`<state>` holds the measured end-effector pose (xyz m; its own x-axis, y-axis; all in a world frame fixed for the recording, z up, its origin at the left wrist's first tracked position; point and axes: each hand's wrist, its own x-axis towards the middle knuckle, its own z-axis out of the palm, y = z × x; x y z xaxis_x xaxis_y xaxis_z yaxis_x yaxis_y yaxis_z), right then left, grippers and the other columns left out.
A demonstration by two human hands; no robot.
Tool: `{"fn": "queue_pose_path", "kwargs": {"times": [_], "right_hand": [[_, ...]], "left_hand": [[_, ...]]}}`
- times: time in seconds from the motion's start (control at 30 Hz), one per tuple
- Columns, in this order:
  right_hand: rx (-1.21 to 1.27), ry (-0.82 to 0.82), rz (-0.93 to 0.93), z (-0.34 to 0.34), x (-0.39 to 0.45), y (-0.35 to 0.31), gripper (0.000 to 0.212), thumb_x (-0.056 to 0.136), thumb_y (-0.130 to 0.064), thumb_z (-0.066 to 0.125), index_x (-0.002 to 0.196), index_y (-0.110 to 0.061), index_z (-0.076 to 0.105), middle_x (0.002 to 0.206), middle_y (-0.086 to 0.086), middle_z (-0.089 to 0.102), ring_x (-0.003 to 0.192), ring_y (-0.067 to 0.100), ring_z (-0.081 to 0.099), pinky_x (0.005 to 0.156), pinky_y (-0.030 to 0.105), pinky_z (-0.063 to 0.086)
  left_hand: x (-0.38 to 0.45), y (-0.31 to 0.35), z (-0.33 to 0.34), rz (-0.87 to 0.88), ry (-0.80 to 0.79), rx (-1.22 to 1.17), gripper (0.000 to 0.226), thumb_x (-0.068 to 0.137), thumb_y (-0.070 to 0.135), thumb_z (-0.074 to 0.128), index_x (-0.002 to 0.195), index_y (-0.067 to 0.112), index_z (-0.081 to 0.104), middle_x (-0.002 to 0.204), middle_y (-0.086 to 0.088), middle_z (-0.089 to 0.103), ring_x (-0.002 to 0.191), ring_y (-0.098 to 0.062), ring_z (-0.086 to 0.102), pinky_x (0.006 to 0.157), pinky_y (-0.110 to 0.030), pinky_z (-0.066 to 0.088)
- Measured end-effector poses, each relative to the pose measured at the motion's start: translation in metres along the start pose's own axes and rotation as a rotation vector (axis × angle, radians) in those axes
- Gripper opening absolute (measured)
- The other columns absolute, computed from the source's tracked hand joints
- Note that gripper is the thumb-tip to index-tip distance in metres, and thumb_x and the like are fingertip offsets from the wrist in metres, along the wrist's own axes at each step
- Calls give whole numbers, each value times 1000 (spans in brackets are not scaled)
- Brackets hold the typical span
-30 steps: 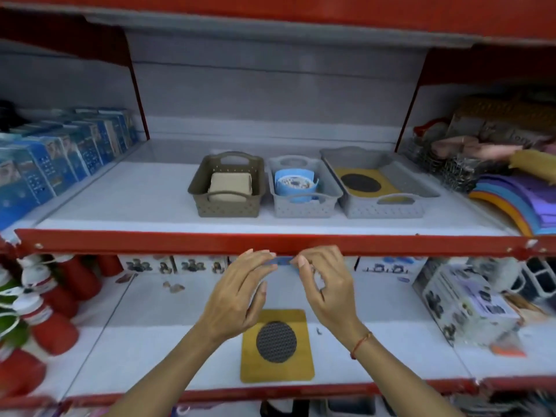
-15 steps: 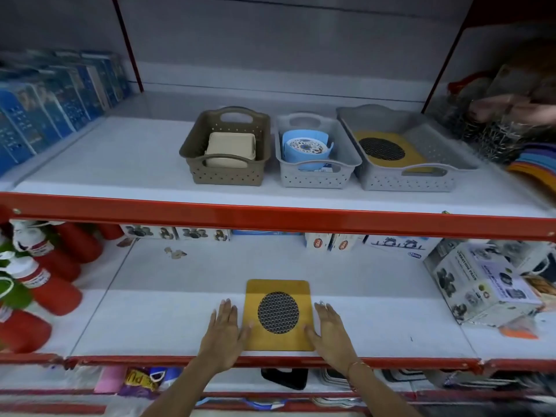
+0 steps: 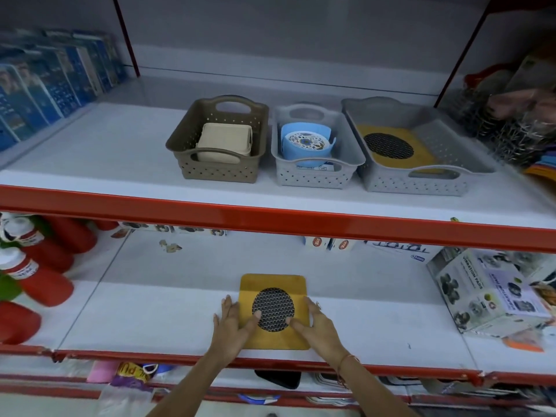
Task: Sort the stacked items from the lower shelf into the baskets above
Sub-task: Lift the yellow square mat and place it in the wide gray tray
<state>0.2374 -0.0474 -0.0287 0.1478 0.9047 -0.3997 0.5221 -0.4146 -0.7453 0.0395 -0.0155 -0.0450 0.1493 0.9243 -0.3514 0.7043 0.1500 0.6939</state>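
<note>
A yellow mat (image 3: 272,282) with a black mesh circle lies flat near the front of the lower shelf. My left hand (image 3: 230,322) clasps its left edge and my right hand (image 3: 319,325) its right edge, both thumbs pressed on the mesh. On the upper shelf, a brown basket (image 3: 180,139) holds a beige box (image 3: 224,141). Beside it, a small grey basket (image 3: 346,149) holds a blue round item (image 3: 305,145). To the right, a large grey basket (image 3: 439,121) holds another yellow mat (image 3: 421,153).
The red front rail (image 3: 270,218) of the upper shelf runs across above my hands. Red bottles (image 3: 45,284) lie at the lower left and a printed carton (image 3: 487,290) at the lower right. Blue boxes (image 3: 45,85) line the upper left.
My hands came down from the upper shelf's rail to the lower shelf. They lay flat beside the mat, and now their thumbs are on top of it.
</note>
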Motion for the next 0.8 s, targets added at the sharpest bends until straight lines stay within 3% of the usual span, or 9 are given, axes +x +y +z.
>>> {"fn": "queue_pose_path", "kwargs": {"times": [0.1, 0.3, 0.4, 0.47, 0.57, 0.7, 0.73, 0.8], "right_hand": [[140, 4, 36, -2, 0, -2, 81, 82, -40, 70, 148, -19, 28, 150, 3, 40, 139, 18, 37, 108, 24, 31], [260, 87, -10, -9, -13, -7, 74, 79, -31, 75, 143, -23, 38, 141, -2, 51, 134, 16, 43, 103, 23, 36], [297, 126, -54, -10, -30, -12, 78, 78, -30, 76, 145, -20, 36, 146, -1, 46, 137, 16, 40, 110, 30, 34], [312, 157, -92, -10, -47, -16, 77, 78, -29, 76, 145, -20, 37, 147, 0, 45, 136, 15, 40, 112, 33, 35], [327, 201, -160, -8, -73, -23, 74, 78, -29, 76, 142, -22, 40, 146, 0, 46, 134, 13, 42, 111, 35, 37], [337, 235, -263, -10, -109, -35, 78, 75, -26, 79, 143, -24, 40, 143, -3, 48, 134, 10, 41, 112, 38, 38], [336, 243, -290, -12, -119, -39, 80, 74, -25, 80, 143, -24, 39, 142, -5, 49, 135, 11, 41, 111, 41, 39], [341, 249, -338, -18, -138, -49, 86, 70, -24, 83, 144, -26, 38, 140, -7, 49, 134, 12, 42, 107, 45, 44]], "left_hand": [[-4, 6, 0, -43, 15, -129, 87, 88, 56, 49, 150, 4, 18, 161, -12, -1, 148, -18, -9, 119, -39, -10], [-27, 23, -6, -60, 41, -316, 92, 84, 53, 60, 151, 9, 15, 161, -8, 0, 148, -23, -7, 119, -41, 0], [-44, 26, -15, 33, 68, -382, 87, 80, 55, 64, 147, 14, 26, 157, -3, 23, 146, -19, 14, 119, -34, 15], [-62, 30, -24, 80, 69, -426, 78, 78, 57, 66, 139, 21, 33, 144, 7, 44, 135, -13, 35, 110, -23, 33], [-86, 31, -34, 129, 75, -481, 92, 75, 57, 69, 145, 16, 26, 142, 5, 47, 130, -14, 44, 110, -32, 36], [-118, 36, -50, 247, 137, -521, 61, 80, 29, 73, 129, 26, 37, 113, 21, 58, 108, 1, 58, 80, -5, 45], [-127, 37, -55, 278, 139, -528, 63, 78, 31, 75, 127, 28, 36, 112, 21, 59, 104, 5, 57, 79, -6, 47], [-143, 39, -66, 321, 131, -553, 79, 69, 44, 81, 132, 27, 37, 118, 15, 64, 104, -1, 62, 87, -27, 55]]}}
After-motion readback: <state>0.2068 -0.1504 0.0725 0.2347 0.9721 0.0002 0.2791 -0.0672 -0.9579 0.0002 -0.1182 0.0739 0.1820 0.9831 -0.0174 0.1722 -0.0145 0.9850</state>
